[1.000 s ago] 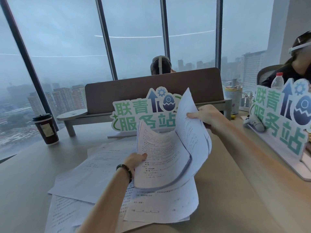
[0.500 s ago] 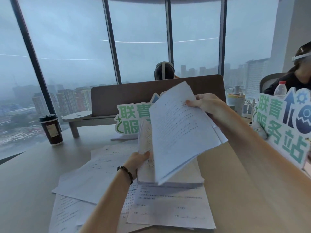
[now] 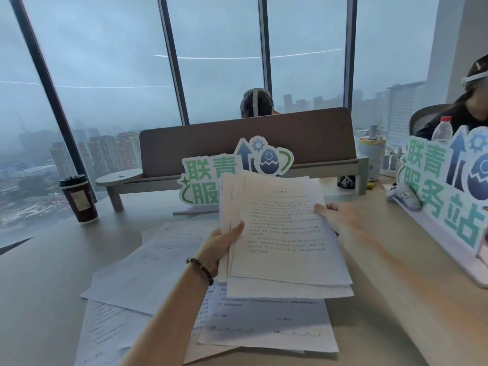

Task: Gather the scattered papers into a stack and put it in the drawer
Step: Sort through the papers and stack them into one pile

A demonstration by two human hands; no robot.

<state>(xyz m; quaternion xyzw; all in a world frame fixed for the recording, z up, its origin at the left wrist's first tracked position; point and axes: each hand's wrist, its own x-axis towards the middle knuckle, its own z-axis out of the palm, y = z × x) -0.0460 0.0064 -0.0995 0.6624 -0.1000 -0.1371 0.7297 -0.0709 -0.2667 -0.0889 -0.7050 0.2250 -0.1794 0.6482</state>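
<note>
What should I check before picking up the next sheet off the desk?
1. Left hand grips the stack: ok.
2. Right hand free to reach: ok, its fingers lie straight at the stack's right edge.
3. Stack edges squared: not ok, sheets are offset at the left and bottom.
4. Loose sheets left on the desk: not ok, several remain.
5. Cup clear of the papers: ok, it stands apart at the left.
6. Drawer located: cannot tell, none in view.
</note>
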